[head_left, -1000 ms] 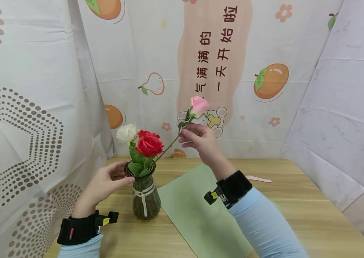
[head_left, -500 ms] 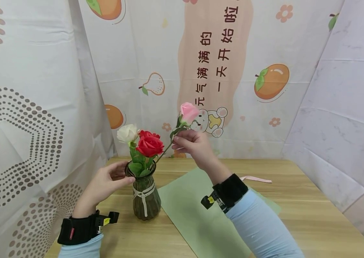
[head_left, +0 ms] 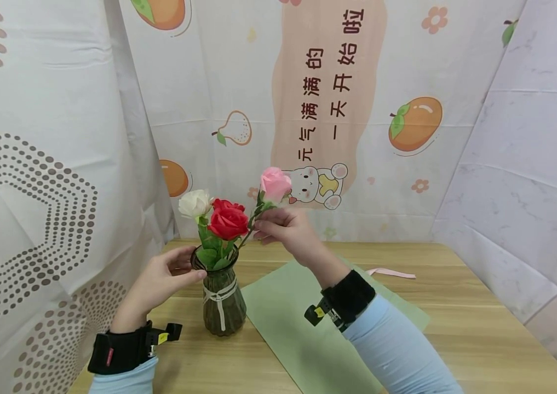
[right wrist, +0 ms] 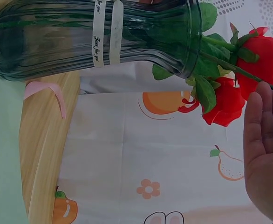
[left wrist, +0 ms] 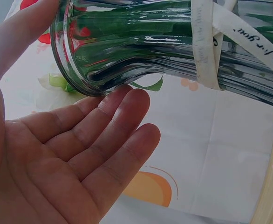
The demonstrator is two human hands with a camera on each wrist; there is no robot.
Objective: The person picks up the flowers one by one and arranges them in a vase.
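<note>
My left hand (head_left: 160, 282) holds the ribbed glass vase (head_left: 225, 314) at its rim, thumb on the near side, fingers at the far side. A ribbon (left wrist: 206, 44) printed with writing is tied round the vase neck. A white rose (head_left: 194, 203) and a red rose (head_left: 229, 220) stand in the vase. A second red bloom (right wrist: 225, 105) shows in the right wrist view. My right hand (head_left: 290, 235) pinches the stem of a pink rose (head_left: 275, 185) below its bloom. That stem slants down into the vase mouth; its lower end is hidden.
A green paper sheet (head_left: 298, 323) lies on the wooden table (head_left: 475, 317), right of the vase and under my right forearm. A pink ribbon strip (head_left: 391, 272) lies behind it. Printed curtains (head_left: 209, 71) hang behind and at both sides.
My right hand has moved down and left with the pink rose, bringing the bloom nearer the red rose and the stem deeper into the vase. The left hand stays at the rim.
</note>
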